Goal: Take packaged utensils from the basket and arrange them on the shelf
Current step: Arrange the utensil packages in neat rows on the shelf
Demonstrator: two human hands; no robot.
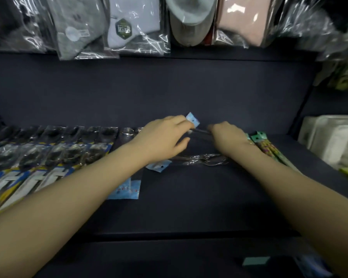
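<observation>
Both forearms reach over the shelf (169,207) front edge. Between my hands I hold a clear packaged utensil (199,129) toward the shelf's rear; its long axis runs left to right. My left hand (165,135) pinches its blue header card (192,119); my right hand (227,137) curls on the other end. A second packaged utensil (199,160) lies flat on the shelf, just forward of the held one, roughly parallel. I judge that either hand can lower the pack.

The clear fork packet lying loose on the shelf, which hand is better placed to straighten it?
Probably the left hand: its thumb hangs free above the fork packet, though its fingers grip another packet.
</observation>
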